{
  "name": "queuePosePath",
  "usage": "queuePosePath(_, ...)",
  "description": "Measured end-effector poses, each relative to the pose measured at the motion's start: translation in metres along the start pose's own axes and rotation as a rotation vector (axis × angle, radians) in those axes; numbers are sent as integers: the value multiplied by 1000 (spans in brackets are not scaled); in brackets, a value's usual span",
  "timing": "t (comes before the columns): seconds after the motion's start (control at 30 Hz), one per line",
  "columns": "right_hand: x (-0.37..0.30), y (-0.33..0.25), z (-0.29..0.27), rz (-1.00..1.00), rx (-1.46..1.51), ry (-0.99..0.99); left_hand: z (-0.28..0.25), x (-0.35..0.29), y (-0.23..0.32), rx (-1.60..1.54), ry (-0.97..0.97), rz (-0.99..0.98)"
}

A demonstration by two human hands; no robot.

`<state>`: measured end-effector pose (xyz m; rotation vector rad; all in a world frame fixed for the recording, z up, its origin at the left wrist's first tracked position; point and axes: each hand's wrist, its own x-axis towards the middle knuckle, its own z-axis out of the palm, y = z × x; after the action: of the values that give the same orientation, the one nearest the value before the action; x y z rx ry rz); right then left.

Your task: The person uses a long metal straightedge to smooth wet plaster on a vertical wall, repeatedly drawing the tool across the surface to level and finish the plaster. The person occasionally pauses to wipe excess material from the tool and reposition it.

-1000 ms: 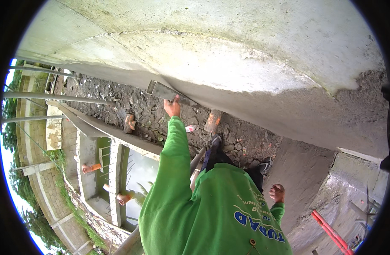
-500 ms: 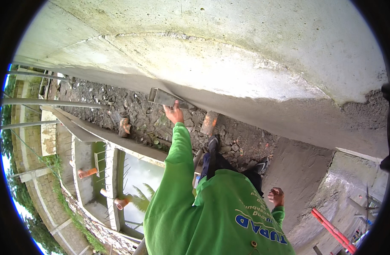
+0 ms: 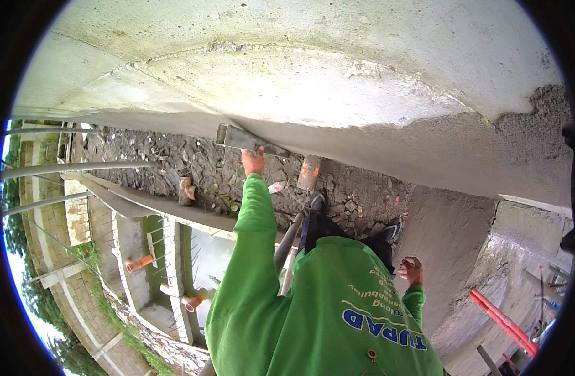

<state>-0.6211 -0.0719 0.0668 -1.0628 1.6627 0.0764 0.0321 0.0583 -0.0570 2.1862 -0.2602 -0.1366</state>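
My left hand (image 3: 253, 162) reaches forward and is closed around a hollow rectangular metal bar (image 3: 245, 140), gray and smeared with mortar. The bar lies along the lower part of the concrete wall (image 3: 287, 88), and its far-right end meets the darker, damp-looking plaster band (image 3: 337, 145). At the bar's left end the hollow opening shows. My right hand (image 3: 411, 271) hangs near my waist with its fingers curled in, and I see nothing sticking out of it. Below the bar, a mortar-stained orange pipe stub (image 3: 309, 173) stands by the wall.
Rubble and broken stone (image 3: 206, 163) cover the ground around my feet. Another short pipe piece (image 3: 186, 191) lies to the left. Gray poles (image 3: 80, 168) cross at the left, above a walled basin holding water (image 3: 206, 257). Red pipes (image 3: 503, 323) lie at lower right, past a smooth mortar slab (image 3: 447, 250).
The metal bar and my left hand stay at the wall, with the hand slightly further left on the view. My view has shifted a little, and the right hand remains curled.
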Motion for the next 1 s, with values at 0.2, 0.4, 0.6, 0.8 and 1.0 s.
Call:
queuePosePath(0.2, -3, 19, 1, 83, 41, 8, -19, 12, 10, 57, -58, -119)
queuePosePath(0.4, -4, 36, 3, 100, 108, 32, -45, -3, 58, -131, 50, -47)
queuePosePath(0.6, 10, 37, 14, 36, 68, -32, -63, -20, 85, -168, 216, 43)
queuePosePath(0.8, 32, 17, 10, 39, 131, -80, -51, -12, 83, -170, 205, 84)
queuePosePath(1.0, 44, -8, 2, 14, 55, -46, -52, -11, 85, -201, 165, 71)
